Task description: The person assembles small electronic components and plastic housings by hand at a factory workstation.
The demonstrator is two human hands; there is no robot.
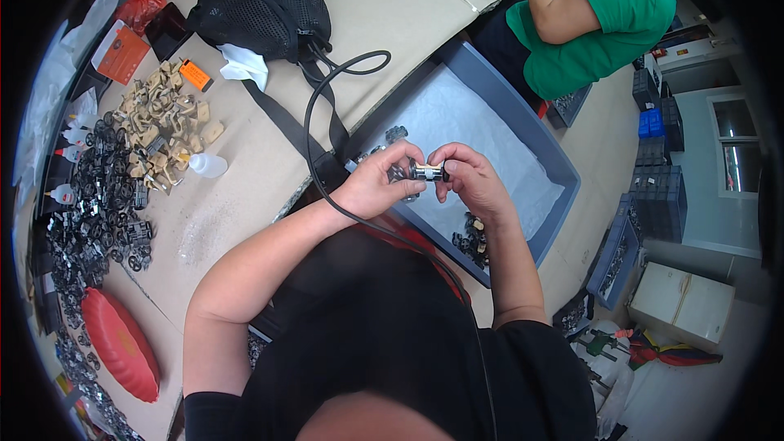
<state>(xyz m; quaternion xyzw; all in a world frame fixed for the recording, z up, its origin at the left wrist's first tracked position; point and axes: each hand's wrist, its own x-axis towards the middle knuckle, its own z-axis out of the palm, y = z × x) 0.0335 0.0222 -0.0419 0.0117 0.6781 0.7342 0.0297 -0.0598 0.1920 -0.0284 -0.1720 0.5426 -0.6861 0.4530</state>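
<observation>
Between my two hands is a small shiny metal part (pixel 428 172), roughly cylindrical, with a black end and a yellowish patch. My left hand (pixel 382 181) grips its left side with thumb and fingers, next to some dark small parts partly hidden behind the fingers. At the other end, my right hand (pixel 476 183) pinches the black tip. Both are held above a blue-grey bin (pixel 563 208) lined with a white sheet (pixel 469 118). More small dark parts (pixel 471 242) lie in the bin's near corner, below my right hand.
On the table at left are a heap of tan metal pieces (pixel 163 118), a heap of black parts (pixel 98 196), a white bottle (pixel 207 165) and a red tray (pixel 120 345). A black mesh bag (pixel 261 12) with straps sits ahead. A person in green (pixel 592 28) works at far right.
</observation>
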